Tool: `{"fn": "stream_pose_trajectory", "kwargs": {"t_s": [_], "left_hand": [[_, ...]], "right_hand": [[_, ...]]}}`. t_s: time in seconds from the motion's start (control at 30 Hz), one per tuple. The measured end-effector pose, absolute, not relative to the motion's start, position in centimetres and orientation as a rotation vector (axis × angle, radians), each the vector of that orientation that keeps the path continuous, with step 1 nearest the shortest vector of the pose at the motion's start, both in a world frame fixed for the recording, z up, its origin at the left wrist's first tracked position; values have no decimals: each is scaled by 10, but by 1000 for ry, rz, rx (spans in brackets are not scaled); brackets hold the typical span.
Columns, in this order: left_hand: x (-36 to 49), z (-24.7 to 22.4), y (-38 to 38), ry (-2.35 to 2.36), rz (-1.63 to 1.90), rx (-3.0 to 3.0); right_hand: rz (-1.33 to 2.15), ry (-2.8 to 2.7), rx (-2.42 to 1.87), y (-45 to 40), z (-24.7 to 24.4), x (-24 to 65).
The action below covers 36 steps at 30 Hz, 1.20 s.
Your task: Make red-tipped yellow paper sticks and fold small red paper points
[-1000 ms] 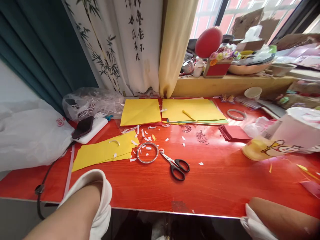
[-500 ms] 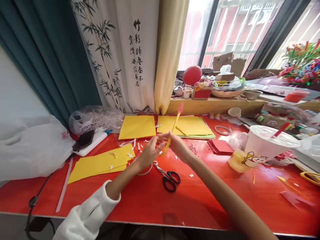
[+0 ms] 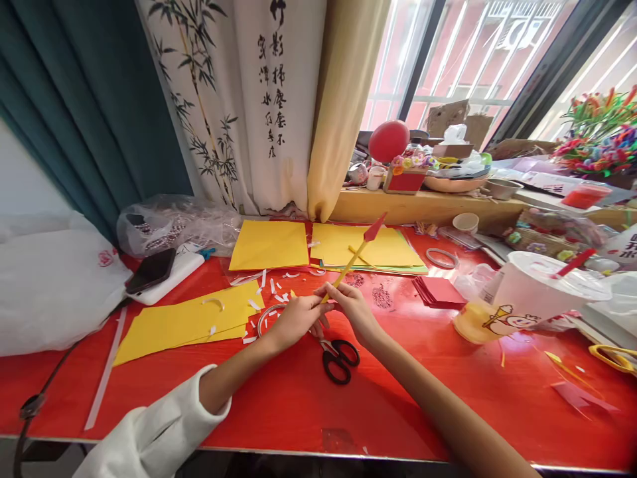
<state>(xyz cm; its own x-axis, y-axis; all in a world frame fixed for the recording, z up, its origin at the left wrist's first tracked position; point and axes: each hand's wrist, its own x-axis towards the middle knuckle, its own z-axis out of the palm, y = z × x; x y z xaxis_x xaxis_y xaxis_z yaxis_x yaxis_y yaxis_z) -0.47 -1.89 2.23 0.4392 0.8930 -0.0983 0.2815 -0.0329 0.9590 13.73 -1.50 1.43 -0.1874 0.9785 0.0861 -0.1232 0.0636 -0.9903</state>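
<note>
Over the middle of the red table [image 3: 279, 411], a yellow paper arrow [image 3: 351, 263] with a red pointed head slants up and away to the right. My right hand [image 3: 352, 311] pinches its lower end between thumb and fingers. My left hand [image 3: 297, 320] meets it there, fingertips closed around the same end; the exact grip is partly hidden. Just below the hands lie black-handled scissors [image 3: 340, 360], their blades mostly covered by my left hand. A roll of tape [image 3: 266, 318] rests beside my left hand, partly behind it, among white paper scraps.
Yellow paper sheets [image 3: 271, 245] lie at the back, and yellow strips [image 3: 184, 322] at left. Red paper squares [image 3: 438, 292] and a large drink cup [image 3: 517, 299] stand to the right. A phone [image 3: 150, 270] and a white plastic bag [image 3: 54, 285] occupy the left side.
The paper arrow has tipped from nearly upright to leaning right, and its head shows sharply now. My hands have come slightly lower and closer together, with my left hand covering more of the scissors.
</note>
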Motion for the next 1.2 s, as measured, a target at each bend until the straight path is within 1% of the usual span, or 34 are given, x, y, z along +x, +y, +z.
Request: {"fn": "stream_pose_trajectory", "kwargs": {"t_s": [0.17,0.33,0.5,0.73,0.83,1.07,1.2], "left_hand": [[-5,24,-16,1016,675,1415],[-5,28,-17,970,551,1309],[-4,27,-18,964,662,1310],[-4,26,-18,955,485,1287],[-5,26,-18,923,531,1275],[-7,27,-18,910,517,1316],[-3,22,-19,911,569,1282]], "right_hand": [[1287,-1338,-973,-14,20,138],[1166,-1328,-1049,-9,19,143],[1232,-1436,-1070,-6,18,145],[1093,-1380,-1135,-11,17,145],[1100,-1367,-1128,-10,18,147],[1109,-1273,-1115,-2,18,153],[1169,-1332,-1086,-5,22,149]]}}
